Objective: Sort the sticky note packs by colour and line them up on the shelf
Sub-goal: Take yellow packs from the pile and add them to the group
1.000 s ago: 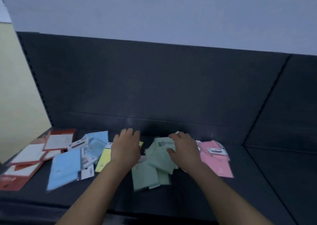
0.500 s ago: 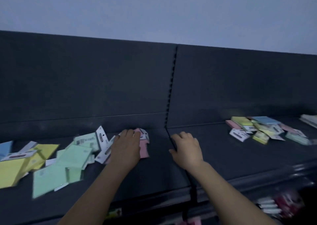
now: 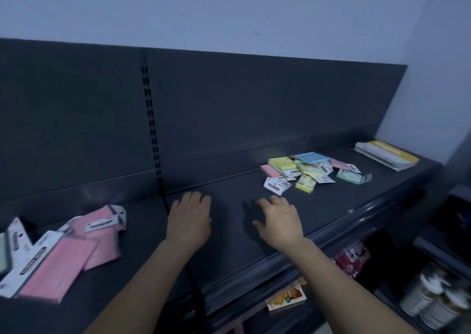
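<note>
Both hands hover empty over the bare middle of the dark shelf [image 3: 229,254]. My left hand [image 3: 190,215] is palm down with relaxed fingers, just right of the slotted upright. My right hand [image 3: 279,220] is also palm down, fingers spread. Pink sticky note packs [image 3: 76,247] with white hang tabs lie at the lower left, apart from my left hand. A mixed pile of small packs [image 3: 305,170] lies further right at the back: yellow, pink, a blue one [image 3: 312,157] and a green one [image 3: 350,176].
A stack of pads with a yellow cover [image 3: 386,155] lies at the shelf's right end. Lower shelves hold a snack packet [image 3: 286,298], a red packet [image 3: 350,257] and pale containers [image 3: 430,300]. The slotted upright [image 3: 151,127] divides the back panel.
The view has swung right along the shelf. The blue, yellow and green packs have left the frame; the small mixed pile is now closer. Both hands moved right off the packs.
</note>
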A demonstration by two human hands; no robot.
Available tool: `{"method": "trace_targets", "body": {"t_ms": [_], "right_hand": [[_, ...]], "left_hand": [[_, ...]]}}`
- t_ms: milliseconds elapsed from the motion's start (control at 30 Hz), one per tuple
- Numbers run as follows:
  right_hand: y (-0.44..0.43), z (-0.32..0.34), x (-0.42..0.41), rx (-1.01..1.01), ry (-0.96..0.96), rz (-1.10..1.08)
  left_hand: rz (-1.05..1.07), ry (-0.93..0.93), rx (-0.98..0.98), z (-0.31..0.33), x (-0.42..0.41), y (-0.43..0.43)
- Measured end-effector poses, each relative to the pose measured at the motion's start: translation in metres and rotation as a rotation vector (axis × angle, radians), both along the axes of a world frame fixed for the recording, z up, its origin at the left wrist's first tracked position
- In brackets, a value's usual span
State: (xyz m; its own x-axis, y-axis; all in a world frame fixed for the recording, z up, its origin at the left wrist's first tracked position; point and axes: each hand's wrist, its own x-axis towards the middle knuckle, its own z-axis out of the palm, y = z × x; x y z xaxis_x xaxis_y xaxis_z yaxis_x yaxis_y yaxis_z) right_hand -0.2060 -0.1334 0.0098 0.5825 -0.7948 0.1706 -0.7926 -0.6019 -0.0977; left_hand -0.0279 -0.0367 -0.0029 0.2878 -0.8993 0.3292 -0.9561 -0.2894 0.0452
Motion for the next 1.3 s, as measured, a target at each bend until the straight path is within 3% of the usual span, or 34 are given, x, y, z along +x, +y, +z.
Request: {"method": "trace_targets", "body": {"t_ms": [667, 900, 1200, 1300], "right_hand": [[-0.195, -0.009, -0.073, 0.041, -0.012, -0.258], [-0.261, -0.019, -0.079, 0.109, -0.071, -0.194], [-0.337, -0.037, -0.085, 0.213, -0.069, -0.007], [-0.35, -0.036, -0.083, 0.171, -0.067, 0.037]], "left_hand": [[-0.166, 0.067, 0.097, 0.003, -0.057, -0.255], [-0.144, 0.107, 0.193, -0.013, -0.075, -0.325], [0.044, 0.261, 0.341, -0.041, -0.081, -0.387], [0.09, 0.116, 0.335, -0.032, -0.079, -0.395]]}}
